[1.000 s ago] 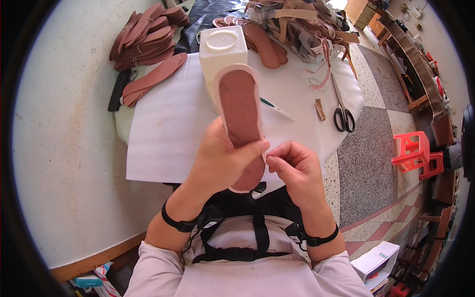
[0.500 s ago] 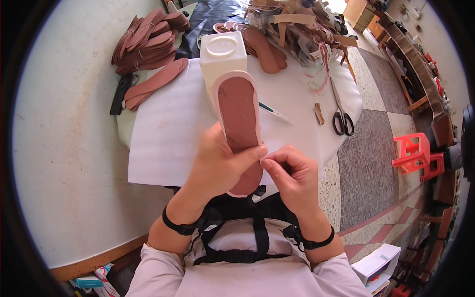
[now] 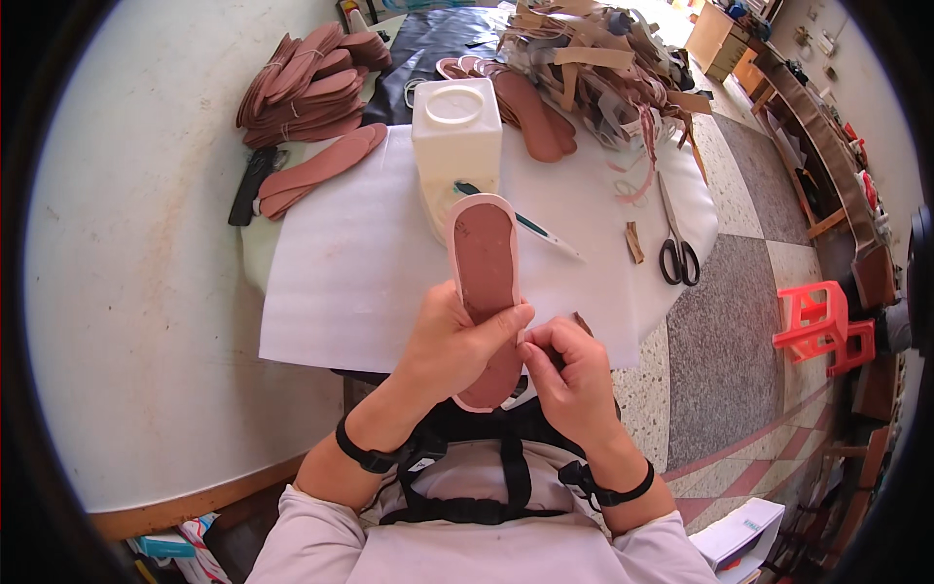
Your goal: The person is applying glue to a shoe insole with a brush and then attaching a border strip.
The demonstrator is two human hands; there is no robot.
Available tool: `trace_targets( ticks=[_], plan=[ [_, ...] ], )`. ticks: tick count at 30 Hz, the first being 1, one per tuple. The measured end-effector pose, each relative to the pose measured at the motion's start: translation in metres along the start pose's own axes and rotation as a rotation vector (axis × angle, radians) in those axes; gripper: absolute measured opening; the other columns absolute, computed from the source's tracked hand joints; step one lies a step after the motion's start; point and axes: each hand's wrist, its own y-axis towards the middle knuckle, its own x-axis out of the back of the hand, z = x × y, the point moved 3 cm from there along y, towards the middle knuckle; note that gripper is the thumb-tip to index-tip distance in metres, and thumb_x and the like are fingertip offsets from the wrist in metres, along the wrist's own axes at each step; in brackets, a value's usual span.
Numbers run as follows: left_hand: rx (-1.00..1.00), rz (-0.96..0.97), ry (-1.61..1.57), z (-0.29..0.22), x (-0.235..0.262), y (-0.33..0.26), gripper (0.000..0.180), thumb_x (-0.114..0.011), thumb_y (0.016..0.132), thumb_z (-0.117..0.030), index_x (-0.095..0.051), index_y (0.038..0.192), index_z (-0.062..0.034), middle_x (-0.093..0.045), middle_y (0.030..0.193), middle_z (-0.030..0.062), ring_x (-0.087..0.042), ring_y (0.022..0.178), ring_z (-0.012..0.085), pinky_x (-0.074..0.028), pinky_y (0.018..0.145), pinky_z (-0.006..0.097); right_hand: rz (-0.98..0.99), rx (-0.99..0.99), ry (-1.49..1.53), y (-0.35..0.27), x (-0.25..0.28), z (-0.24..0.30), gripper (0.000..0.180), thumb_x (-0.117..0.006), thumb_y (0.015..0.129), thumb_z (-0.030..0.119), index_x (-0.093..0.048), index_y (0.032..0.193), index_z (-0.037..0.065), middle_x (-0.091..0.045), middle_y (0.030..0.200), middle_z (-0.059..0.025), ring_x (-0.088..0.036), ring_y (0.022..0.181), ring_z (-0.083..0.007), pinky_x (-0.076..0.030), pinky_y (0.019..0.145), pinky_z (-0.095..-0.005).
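- Insole (image 3: 486, 255), reddish-brown with a pale rim, is held upright on the near side of the white bottle (image 3: 455, 141), partly hiding the bottle's lower part.
- Left hand (image 3: 455, 336), nearer than the bottle, grips the insole from its left side, thumb laid across the brown face.
- Right hand (image 3: 569, 370), also nearer than the bottle, is closed, thumb and forefinger together at the insole's right edge; whether they have caught the pale rim, I cannot tell.
- White sheet (image 3: 341, 302) spreads under the bottle and out to both sides.
- Slim white-and-teal tool (image 3: 551, 237) lies just right of the bottle's base.
- Farther right of the bottle lie a small brown scrap (image 3: 634, 241) and black-handled scissors (image 3: 678, 261), blades pointing away.
- Loose insoles (image 3: 326, 170) lie left of the bottle, touching a black object (image 3: 254, 185).
- Tied insole bundles (image 3: 306, 92) are piled beyond, to the bottle's left.
- Heaped offcuts (image 3: 598, 63) sit beyond the bottle, to its right.
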Motion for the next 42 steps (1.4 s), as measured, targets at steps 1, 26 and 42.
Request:
trace_targets(
  ticks=[1, 26, 42],
  plan=[
    [0.005, 0.012, 0.026, 0.0, 0.002, 0.0, 0.006, -0.076, 0.094, -0.003, -0.072, 0.097, 0.0011, -0.073, 0.086, 0.0036, -0.068, 0.079, 0.0102, -0.053, 0.07, 0.028, 0.006, -0.014, 0.009, -0.001, -0.001, 0.0, 0.002, -0.069, 0.093, -0.004, -0.069, 0.095, -0.003, -0.061, 0.082, -0.0086, -0.055, 0.065, -0.0142, -0.043, 0.059, -0.0294],
    [0.115, 0.249, -0.071, 0.011, 0.0, -0.024, 0.008, -0.071, 0.097, -0.004, -0.067, 0.092, 0.0002, -0.068, 0.078, 0.0038, -0.066, 0.069, 0.0123, -0.053, 0.061, 0.03, -0.004, -0.047, 0.286, 0.011, 0.001, 0.011, 0.009, -0.071, 0.099, 0.002, -0.068, 0.091, -0.003, -0.064, 0.079, 0.0009, -0.052, 0.07, -0.0032, -0.041, 0.061, -0.021],
    [0.057, 0.036, -0.06, -0.014, 0.017, -0.005, 0.008, -0.074, 0.095, -0.007, -0.074, 0.096, 0.0008, -0.074, 0.087, 0.0057, -0.069, 0.079, 0.0126, -0.054, 0.071, 0.029, 0.05, 0.123, 0.041, 0.007, -0.011, 0.011, 0.005, -0.074, 0.091, -0.002, -0.069, 0.094, -0.002, -0.062, 0.081, -0.0083, -0.054, 0.065, -0.0145, -0.043, 0.06, -0.0285]
  ],
)
